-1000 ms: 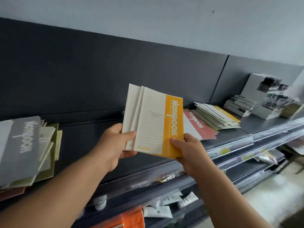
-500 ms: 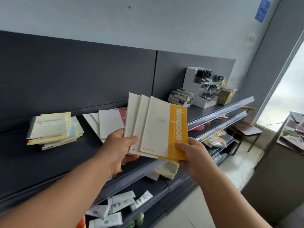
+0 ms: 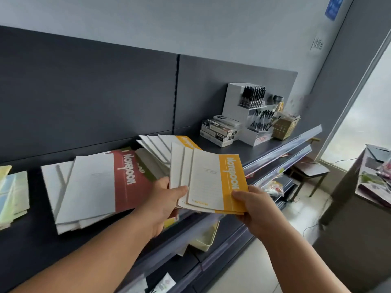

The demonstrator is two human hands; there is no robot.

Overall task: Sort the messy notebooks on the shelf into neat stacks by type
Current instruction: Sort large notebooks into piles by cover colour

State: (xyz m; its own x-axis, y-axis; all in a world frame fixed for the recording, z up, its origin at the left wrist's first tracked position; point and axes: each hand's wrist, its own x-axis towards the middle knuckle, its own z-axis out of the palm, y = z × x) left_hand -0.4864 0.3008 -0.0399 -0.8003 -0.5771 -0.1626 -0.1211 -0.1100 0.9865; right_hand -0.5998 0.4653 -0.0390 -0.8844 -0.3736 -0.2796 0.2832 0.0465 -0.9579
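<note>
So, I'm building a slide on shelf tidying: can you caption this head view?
Left hand and right hand hold fanned yellow notebooks at the shelf, near a red notebook stack.

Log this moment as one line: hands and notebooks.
left hand: grips yellow notebooks | right hand: grips same notebooks | red notebook stack: on shelf

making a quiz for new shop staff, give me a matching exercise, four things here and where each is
Things: 1 yellow-spined notebooks; 2 red-spined notebook; 3 pale green notebooks; 4 white pen display
Places: a far left of shelf; b in left hand and right hand; c near the shelf's right end; d on the shelf beside left hand
Pairs: 1-b; 2-d; 3-a; 4-c
</note>
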